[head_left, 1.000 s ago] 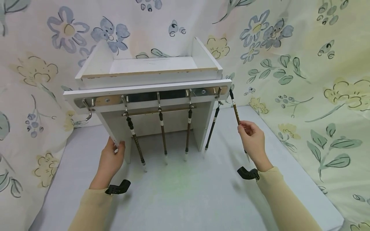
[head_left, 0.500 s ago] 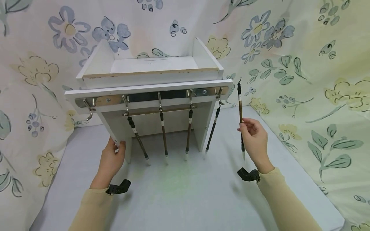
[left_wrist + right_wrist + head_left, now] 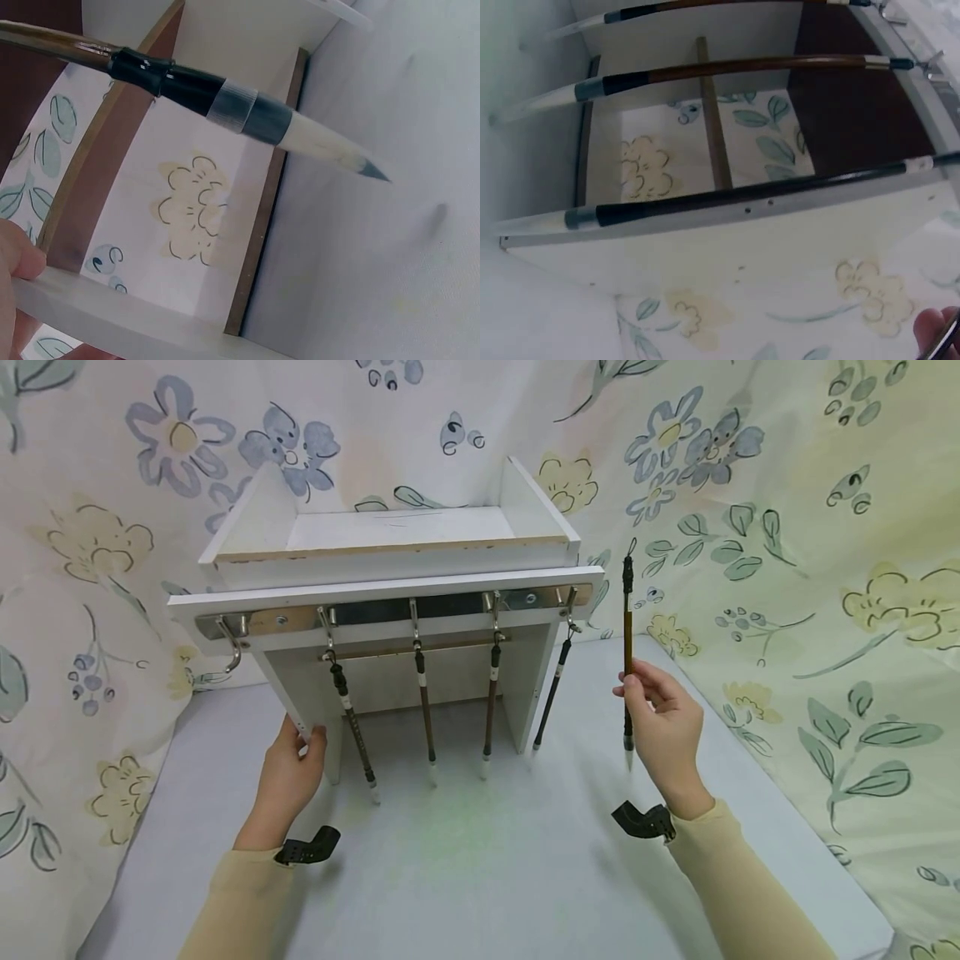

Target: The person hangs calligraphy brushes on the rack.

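My left hand point(image 3: 285, 781) grips the left side panel point(image 3: 296, 689) of a white wooden rack; in the left wrist view the thumb point(image 3: 22, 259) rests on the panel's edge. To the right of the rack, my right hand point(image 3: 667, 727) pinches a calligraphy brush point(image 3: 628, 618) between thumb and fingers. That brush is upright, pale tip down, with a thin cord loop at its top. It is apart from the rack. Several similar brushes hang by their loops from the rack's metal hooks, among them a brown brush point(image 3: 491, 702) and a black brush point(image 3: 552, 693).
The metal hook rail point(image 3: 442, 607) runs along the front board, with its leftmost hook point(image 3: 228, 645) beyond the hanging brushes. A white shelf box point(image 3: 405, 531) tops the rack. Everything stands on a pale table point(image 3: 465, 877) before a flowered cloth point(image 3: 750, 527).
My right hand has moved slightly right, carrying the brush away from the rack's right end; the brush has gone from leaning to upright and sits a little higher. The left hand keeps its hold.
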`<action>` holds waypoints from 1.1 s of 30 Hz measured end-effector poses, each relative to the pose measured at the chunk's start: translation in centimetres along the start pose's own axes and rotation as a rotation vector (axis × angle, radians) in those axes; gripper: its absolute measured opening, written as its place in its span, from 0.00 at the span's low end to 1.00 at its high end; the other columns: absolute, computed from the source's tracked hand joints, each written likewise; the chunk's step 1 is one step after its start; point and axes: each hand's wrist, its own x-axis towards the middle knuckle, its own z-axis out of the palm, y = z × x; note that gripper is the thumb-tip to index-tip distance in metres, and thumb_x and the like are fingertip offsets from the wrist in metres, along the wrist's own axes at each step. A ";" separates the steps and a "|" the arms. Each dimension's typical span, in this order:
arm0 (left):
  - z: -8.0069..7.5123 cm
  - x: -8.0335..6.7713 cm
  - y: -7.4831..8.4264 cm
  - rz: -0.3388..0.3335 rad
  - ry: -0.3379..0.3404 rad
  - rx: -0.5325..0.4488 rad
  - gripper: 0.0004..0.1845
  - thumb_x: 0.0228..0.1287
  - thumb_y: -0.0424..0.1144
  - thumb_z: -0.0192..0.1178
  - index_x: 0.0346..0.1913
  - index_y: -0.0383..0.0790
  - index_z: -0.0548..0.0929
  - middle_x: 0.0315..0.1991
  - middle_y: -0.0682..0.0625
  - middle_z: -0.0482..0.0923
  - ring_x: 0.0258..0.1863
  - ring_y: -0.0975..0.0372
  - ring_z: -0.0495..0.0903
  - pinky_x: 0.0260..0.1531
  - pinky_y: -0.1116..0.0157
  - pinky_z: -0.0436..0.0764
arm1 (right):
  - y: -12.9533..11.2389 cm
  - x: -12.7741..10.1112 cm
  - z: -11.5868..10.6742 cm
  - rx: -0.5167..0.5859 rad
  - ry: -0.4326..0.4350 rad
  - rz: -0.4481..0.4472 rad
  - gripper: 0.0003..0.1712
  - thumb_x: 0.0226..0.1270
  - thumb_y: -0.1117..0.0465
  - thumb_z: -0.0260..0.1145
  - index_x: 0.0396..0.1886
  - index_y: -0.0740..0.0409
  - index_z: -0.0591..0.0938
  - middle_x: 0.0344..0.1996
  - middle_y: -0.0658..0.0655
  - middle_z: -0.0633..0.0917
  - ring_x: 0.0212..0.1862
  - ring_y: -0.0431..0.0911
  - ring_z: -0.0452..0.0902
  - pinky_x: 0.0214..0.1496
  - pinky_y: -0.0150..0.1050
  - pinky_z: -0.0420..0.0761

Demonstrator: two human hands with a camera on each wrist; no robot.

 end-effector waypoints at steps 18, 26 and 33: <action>-0.1 -0.1 0.1 0.004 -0.005 0.005 0.30 0.77 0.47 0.41 0.76 0.45 0.50 0.69 0.32 0.59 0.62 0.34 0.66 0.51 0.38 0.73 | -7.9 -1.5 3.5 0.170 -0.080 -0.243 0.12 0.58 0.82 0.57 0.41 0.78 0.81 0.30 0.69 0.83 0.31 0.44 0.82 0.36 0.29 0.81; 0.0 -0.1 0.0 -0.002 -0.010 -0.006 0.31 0.76 0.47 0.42 0.77 0.45 0.50 0.70 0.32 0.59 0.62 0.34 0.65 0.51 0.39 0.73 | -7.3 -2.2 6.5 0.172 -0.227 -0.458 0.12 0.53 0.79 0.61 0.38 0.74 0.83 0.28 0.62 0.84 0.31 0.45 0.80 0.37 0.28 0.79; 0.0 -0.1 0.1 0.015 0.006 0.015 0.30 0.77 0.47 0.42 0.76 0.44 0.50 0.70 0.32 0.59 0.62 0.34 0.66 0.49 0.39 0.74 | -5.8 -3.3 9.3 0.244 -0.366 -0.503 0.13 0.60 0.72 0.61 0.45 0.67 0.83 0.31 0.56 0.84 0.33 0.44 0.77 0.36 0.32 0.79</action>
